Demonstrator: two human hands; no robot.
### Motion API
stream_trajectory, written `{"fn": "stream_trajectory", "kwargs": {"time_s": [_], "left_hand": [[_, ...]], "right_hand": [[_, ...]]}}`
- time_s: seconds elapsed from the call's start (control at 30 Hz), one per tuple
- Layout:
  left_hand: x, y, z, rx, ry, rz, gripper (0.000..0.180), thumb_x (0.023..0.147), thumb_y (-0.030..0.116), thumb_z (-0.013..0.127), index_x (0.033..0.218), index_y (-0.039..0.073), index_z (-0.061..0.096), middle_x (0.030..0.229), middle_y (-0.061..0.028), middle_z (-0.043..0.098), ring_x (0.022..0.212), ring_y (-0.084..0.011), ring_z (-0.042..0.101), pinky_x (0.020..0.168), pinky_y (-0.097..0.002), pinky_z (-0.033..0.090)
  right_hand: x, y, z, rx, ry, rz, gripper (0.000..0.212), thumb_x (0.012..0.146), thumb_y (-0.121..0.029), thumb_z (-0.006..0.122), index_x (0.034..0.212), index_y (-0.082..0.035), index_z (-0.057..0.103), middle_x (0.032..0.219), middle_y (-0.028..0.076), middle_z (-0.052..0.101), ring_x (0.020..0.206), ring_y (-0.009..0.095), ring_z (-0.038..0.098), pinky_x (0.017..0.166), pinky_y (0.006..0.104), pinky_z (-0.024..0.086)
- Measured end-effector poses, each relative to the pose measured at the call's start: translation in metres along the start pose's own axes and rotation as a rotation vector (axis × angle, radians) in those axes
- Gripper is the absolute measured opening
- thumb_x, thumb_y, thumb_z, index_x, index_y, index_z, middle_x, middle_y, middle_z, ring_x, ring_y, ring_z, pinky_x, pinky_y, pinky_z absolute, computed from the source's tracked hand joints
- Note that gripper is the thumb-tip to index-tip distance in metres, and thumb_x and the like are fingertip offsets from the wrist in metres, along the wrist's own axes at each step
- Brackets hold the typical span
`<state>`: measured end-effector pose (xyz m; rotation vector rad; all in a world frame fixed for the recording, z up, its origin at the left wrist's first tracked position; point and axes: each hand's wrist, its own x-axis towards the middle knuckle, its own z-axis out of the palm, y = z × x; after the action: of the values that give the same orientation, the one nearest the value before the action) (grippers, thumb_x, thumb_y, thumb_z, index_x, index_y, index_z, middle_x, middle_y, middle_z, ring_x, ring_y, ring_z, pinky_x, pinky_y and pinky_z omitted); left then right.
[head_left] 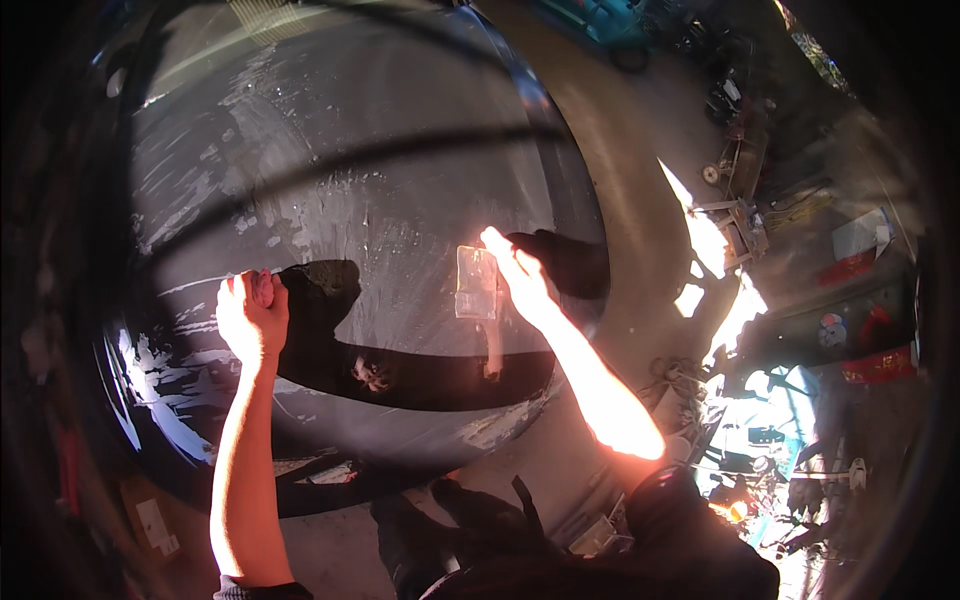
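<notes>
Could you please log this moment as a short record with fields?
Setting: outdoors, harsh sunlight and deep shadow
Main thing: large dark curved tank, streaked with pale smears
Left hand: closed in a fist against the tank
Right hand: presses a wide flat scraper to the tank wall
Shadows: both arms cast shadows on the tank
Background: cluttered metal parts on the ground to the right

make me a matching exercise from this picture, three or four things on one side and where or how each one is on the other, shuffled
Things
1. left hand
2. right hand
3. scraper blade
4. big dark curved surface

States
A. streaked with pale scrape marks
B. closed in a fist, resting on the surface
C. pale and flat, laid against the surface beside the fingers
D. lit bright by sun, fingers stretched out

Pairs: 1-B, 2-D, 3-C, 4-A
</notes>
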<state>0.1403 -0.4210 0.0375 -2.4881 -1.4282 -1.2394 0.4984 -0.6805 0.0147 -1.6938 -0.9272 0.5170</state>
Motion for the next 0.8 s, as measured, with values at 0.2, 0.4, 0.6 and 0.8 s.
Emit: {"fn": "stream_trajectory", "kwargs": {"time_s": [0.2, 0.4, 0.6, 0.8], "left_hand": [[0.007, -0.012, -0.016, 0.041, -0.038, -0.030, 0.028, 0.093, 0.029, 0.088, 0.108, 0.011, 0.072, 0.104, -0.0154, 0.071, 0.096, -0.0416, 0.071, 0.084, -0.0517, 0.058], [0.004, 0.007, 0.004, -0.021, 0.020, 0.002, 0.028, 0.091, 0.028, 0.089, 0.104, 0.012, 0.070, 0.101, -0.0134, 0.070, 0.093, -0.0401, 0.071, 0.080, -0.0522, 0.058], [0.000, -0.016, -0.004, 0.025, -0.017, -0.029, 0.028, 0.092, 0.027, 0.089, 0.106, 0.012, 0.071, 0.104, -0.0128, 0.071, 0.093, -0.0396, 0.071, 0.082, -0.0511, 0.058], [0.002, -0.003, -0.008, -0.015, -0.012, -0.043, 0.029, 0.091, 0.028, 0.089, 0.107, 0.011, 0.072, 0.105, -0.0130, 0.070, 0.096, -0.0394, 0.070, 0.082, -0.0512, 0.058]], "right_hand": [[0.045, -0.047, -0.005, -0.229, 0.364, 0.019, 0.037, 0.118, -0.032, 0.061, 0.138, -0.004, 0.075, 0.123, 0.009, 0.085, 0.112, 0.023, 0.080, 0.103, 0.0392, 0.060], [0.048, -0.002, 0.055, -0.850, 0.180, -0.094, 0.066, 0.120, -0.042, 0.050, 0.172, -0.003, 0.046, 0.184, 0.025, 0.035, 0.173, 0.042, 0.028, 0.141, 0.0583, 0.023], [-0.115, -0.010, 0.090, -0.830, 0.008, -0.428, 0.063, 0.114, -0.039, 0.058, 0.164, -0.001, 0.059, 0.177, 0.031, 0.044, 0.164, 0.050, 0.041, 0.137, 0.0641, 0.031], [0.070, -0.015, 0.067, -0.928, 0.142, -0.218, 0.062, 0.121, -0.044, 0.047, 0.170, -0.007, 0.053, 0.181, 0.024, 0.043, 0.168, 0.045, 0.038, 0.139, 0.0584, 0.029]]}}
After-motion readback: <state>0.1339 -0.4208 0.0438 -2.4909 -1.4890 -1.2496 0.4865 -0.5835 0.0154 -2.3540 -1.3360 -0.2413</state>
